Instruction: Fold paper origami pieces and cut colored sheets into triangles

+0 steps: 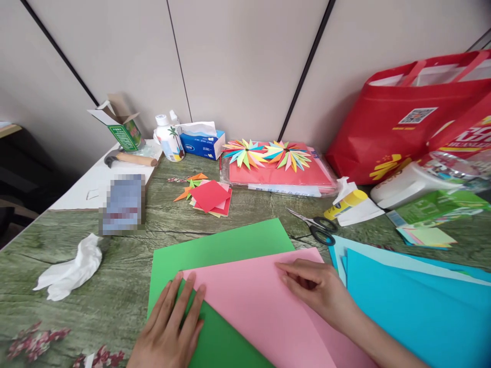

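Observation:
A sheet of pink paper (pixel 245 301), folded over on a slant, lies on a green sheet (pixel 218 243). My left hand (pixel 171 324) rests open and flat, fingers spread, its fingertips on the pink paper's left corner and the rest over the green sheet. Near the pink paper's upper edge is my right hand (pixel 320 291), with curled fingers and the thumb and index finger close together on the paper. Just beyond the green sheet, black-handled scissors (pixel 314 225) lie partly open.
Blue sheets (pixel 414 301) lie at right, below a glue stick (pixel 347 203) and red bag (pixel 406 117). Paper stars (pixel 268 154) rest on a red paper pack (pixel 264 176). Small paper squares (pixel 210 197), a hammer (pixel 130 158), tissue box (pixel 201 144) and crumpled tissue (pixel 72 268) are around.

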Demonstrator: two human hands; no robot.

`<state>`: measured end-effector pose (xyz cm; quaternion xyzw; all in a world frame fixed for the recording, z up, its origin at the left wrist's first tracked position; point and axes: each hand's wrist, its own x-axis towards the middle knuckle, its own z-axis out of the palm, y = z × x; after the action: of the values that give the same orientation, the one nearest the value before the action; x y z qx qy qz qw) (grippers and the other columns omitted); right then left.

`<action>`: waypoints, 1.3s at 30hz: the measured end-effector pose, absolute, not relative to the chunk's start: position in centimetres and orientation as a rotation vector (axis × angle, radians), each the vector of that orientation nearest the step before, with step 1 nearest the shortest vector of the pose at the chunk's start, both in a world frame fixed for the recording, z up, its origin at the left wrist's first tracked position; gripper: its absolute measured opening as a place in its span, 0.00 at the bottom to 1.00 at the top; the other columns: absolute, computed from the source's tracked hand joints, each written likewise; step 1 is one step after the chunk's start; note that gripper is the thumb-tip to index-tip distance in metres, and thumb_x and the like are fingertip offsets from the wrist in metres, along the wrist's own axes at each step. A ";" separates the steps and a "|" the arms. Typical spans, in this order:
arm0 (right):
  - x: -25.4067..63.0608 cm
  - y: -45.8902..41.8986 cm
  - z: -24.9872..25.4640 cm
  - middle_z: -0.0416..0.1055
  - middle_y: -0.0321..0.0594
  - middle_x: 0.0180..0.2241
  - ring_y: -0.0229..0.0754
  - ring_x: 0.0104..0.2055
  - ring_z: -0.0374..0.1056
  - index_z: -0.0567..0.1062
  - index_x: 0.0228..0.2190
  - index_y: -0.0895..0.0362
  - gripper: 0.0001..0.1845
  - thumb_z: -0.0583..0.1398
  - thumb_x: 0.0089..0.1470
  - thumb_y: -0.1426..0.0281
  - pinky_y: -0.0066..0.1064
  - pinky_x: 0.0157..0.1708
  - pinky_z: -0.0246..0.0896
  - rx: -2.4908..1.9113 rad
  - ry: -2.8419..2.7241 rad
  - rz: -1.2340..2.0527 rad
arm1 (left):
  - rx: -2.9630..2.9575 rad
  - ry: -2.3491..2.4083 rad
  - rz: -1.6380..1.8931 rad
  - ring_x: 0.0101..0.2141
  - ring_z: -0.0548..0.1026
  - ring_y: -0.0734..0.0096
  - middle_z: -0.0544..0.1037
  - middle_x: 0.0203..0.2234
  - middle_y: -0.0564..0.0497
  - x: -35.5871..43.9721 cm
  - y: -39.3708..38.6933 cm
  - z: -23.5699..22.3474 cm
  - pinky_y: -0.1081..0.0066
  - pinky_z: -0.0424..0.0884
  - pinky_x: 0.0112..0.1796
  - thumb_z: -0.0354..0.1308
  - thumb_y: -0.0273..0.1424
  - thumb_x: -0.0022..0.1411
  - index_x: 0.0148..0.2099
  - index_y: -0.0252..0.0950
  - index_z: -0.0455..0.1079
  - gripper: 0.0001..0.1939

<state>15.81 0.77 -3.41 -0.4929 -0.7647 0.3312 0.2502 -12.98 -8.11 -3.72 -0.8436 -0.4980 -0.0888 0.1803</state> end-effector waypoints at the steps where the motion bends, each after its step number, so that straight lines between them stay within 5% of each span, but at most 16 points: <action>1: 15.8 0.8 -3.4 0.67 0.36 0.20 0.33 0.19 0.57 0.77 0.37 0.57 0.14 0.55 0.52 0.65 0.24 0.18 0.54 -1.343 -2.078 0.903 | -2.383 -1.402 -0.258 0.55 0.60 0.54 0.63 0.55 0.42 -13.0 -8.1 -3.7 0.60 0.59 0.52 0.46 0.35 0.61 0.57 0.35 0.58 0.22; 8: 15.8 0.7 -3.4 0.66 0.36 0.19 0.33 0.19 0.57 0.78 0.35 0.57 0.14 0.55 0.52 0.65 0.24 0.17 0.53 -1.341 -2.077 0.882 | -2.359 -1.550 -0.300 0.52 0.64 0.54 0.61 0.55 0.41 -12.8 -8.3 -3.7 0.61 0.68 0.46 0.47 0.34 0.61 0.57 0.41 0.58 0.21; 24: 15.9 0.6 -3.8 0.68 0.37 0.21 0.33 0.19 0.56 0.77 0.37 0.55 0.14 0.55 0.52 0.65 0.25 0.17 0.52 -1.371 -2.082 0.901 | -2.352 -1.435 -0.234 0.54 0.60 0.51 0.65 0.51 0.37 -12.6 -8.3 -3.4 0.60 0.65 0.47 0.46 0.34 0.61 0.57 0.35 0.58 0.21; 33: 15.8 0.6 -3.5 0.67 0.37 0.21 0.33 0.19 0.56 0.77 0.36 0.56 0.14 0.55 0.52 0.66 0.25 0.18 0.52 -1.376 -2.065 0.926 | -2.308 -1.339 -0.144 0.47 0.69 0.51 0.72 0.44 0.35 -12.8 -7.9 -3.3 0.57 0.60 0.43 0.46 0.34 0.61 0.52 0.34 0.64 0.18; 39: 15.9 0.9 -3.5 0.68 0.37 0.22 0.33 0.20 0.57 0.77 0.35 0.57 0.13 0.55 0.52 0.67 0.24 0.19 0.51 -1.361 -2.064 0.980 | -2.360 -1.360 0.000 0.49 0.67 0.49 0.68 0.50 0.35 -12.8 -7.8 -2.6 0.54 0.57 0.42 0.45 0.35 0.62 0.53 0.34 0.63 0.19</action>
<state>15.89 0.87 -3.52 -0.4970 -0.7537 0.3577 0.2387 -12.83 -7.80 -2.63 -0.8476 -0.4885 -0.0001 0.2074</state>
